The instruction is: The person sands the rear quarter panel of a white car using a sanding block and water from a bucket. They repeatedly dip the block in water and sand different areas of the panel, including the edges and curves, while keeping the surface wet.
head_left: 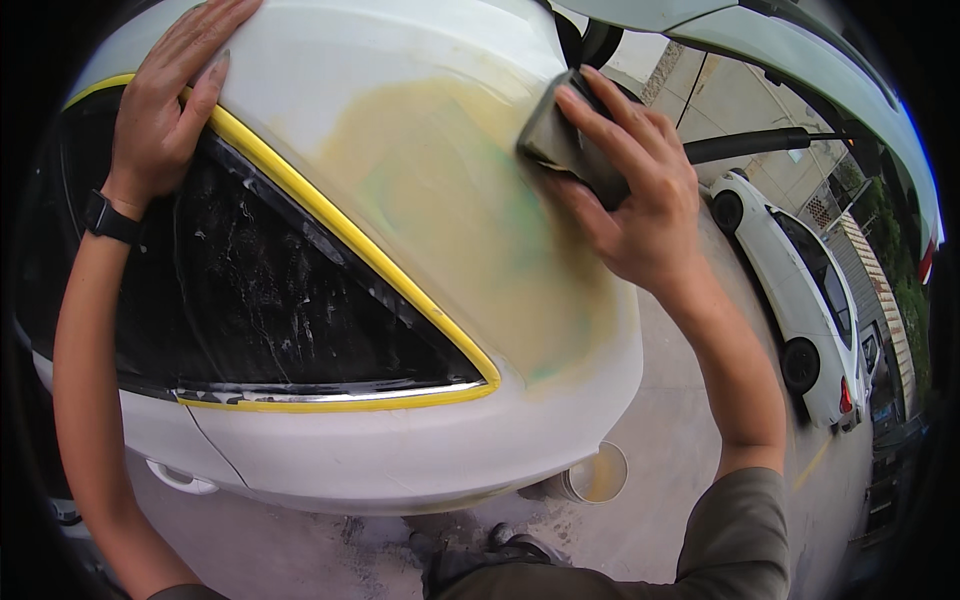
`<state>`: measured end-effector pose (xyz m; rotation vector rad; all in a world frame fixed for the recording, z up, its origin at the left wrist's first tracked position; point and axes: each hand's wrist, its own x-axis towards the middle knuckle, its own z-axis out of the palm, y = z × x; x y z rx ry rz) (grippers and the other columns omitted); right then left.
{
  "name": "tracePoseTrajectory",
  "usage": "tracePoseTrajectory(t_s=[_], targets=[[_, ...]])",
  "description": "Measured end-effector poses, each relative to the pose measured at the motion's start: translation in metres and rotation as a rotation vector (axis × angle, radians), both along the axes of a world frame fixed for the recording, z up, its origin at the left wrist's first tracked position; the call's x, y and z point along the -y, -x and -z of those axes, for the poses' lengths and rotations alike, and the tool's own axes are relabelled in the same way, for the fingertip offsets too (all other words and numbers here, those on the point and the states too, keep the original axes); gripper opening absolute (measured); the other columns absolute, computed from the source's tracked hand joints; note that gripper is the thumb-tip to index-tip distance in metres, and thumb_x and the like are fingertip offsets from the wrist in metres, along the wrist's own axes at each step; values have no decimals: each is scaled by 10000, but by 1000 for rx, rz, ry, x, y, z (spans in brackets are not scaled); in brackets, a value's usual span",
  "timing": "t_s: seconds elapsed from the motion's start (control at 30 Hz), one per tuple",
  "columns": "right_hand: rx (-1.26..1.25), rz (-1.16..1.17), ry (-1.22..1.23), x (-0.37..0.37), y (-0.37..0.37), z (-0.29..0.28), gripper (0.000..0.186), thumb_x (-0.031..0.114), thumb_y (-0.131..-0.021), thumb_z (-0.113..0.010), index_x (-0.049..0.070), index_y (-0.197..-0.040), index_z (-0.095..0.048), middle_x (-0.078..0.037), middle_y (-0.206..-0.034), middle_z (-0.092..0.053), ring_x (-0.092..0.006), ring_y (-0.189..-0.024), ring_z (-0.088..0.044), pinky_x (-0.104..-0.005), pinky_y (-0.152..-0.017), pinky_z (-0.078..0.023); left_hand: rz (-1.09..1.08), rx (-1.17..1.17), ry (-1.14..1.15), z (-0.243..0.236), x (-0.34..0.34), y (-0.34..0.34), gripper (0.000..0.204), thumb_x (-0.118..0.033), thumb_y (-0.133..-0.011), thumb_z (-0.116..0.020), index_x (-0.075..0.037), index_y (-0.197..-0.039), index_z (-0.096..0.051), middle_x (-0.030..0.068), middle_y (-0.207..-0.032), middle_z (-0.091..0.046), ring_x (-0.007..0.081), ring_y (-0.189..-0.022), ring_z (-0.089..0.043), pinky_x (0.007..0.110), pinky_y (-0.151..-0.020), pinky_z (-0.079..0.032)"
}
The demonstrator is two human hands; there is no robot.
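Observation:
A white car's rear side panel [300, 60] carries a sanded patch of yellow-tan filler [450, 200] with greenish spots. My right hand [645, 180] is closed around a dark sanding block [575, 140], held at the patch's right edge by the rear opening. Whether the block's whole face touches the panel is hidden. Fingers stretched out, my left hand [175, 110] rests on the upper edge of the side window, across the yellow masking tape [330, 210]. It holds nothing. Inside the tape border, the dark window glass [270, 290] shows whitish streaks and smears.
The raised tailgate [840, 60] hangs at the upper right, with its black strut [750, 145] beside my right hand. Below the rear corner stands a pale bucket [598, 474] on the wet-marked floor. Another white car [800, 300] is parked at the right.

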<state>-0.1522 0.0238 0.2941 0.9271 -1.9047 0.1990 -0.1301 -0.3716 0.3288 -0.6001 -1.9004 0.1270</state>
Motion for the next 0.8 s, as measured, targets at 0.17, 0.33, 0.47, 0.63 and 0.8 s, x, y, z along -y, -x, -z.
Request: tracePoseTrajectory(t_s=[0.17, 0.33, 0.47, 0.63, 0.8], targets=[[-105, -118, -15, 27, 15, -16, 574, 197, -753, -891, 177, -1309, -747, -79, -1421, -681, -354, -1097, -652, -466, -981, -517, 3, -6, -24, -3, -7, -3, 568, -141, -841, -542, 45, -1363, -666, 273, -1412, -652, 451, -1381, -577, 524, -1226, -394], [-15, 48, -75, -3, 0, -6, 655, 138, -769, -865, 189, -1404, -717, -115, -1478, -656, -337, -1157, -656, -423, -1041, -534, 69, -49, -48, -4, -10, -2, 565, -125, -832, -537, 42, -1354, -672, 271, -1401, -659, 443, -1381, -579, 521, -1226, -395], [-57, -69, -97, 7, 4, -9, 644, 149, -767, -870, 200, -1393, -726, -95, -1492, -650, -343, -1156, -657, -433, -1031, -542, 32, -17, -25, -3, -10, -2, 560, -120, -835, -535, 39, -1355, -672, 264, -1406, -658, 440, -1380, -581, 522, -1225, -396], [5, -234, -219, 22, 14, -33, 643, 195, -716, -915, 232, -1339, -761, -62, -1476, -664, -323, -1247, -651, -435, -1045, -547, 8, -65, -52, 0, -5, 0, 569, -119, -818, -534, 41, -1345, -676, 262, -1398, -664, 443, -1364, -592, 517, -1224, -399], [109, -326, -362, 3, -2, -18, 680, 104, -628, -901, 208, -1289, -778, -102, -1480, -655, -331, -1255, -664, -454, -1045, -531, -20, -52, -56, 2, 10, 10, 576, -133, -810, -536, 46, -1340, -677, 273, -1386, -667, 451, -1358, -593, 517, -1221, -405]])
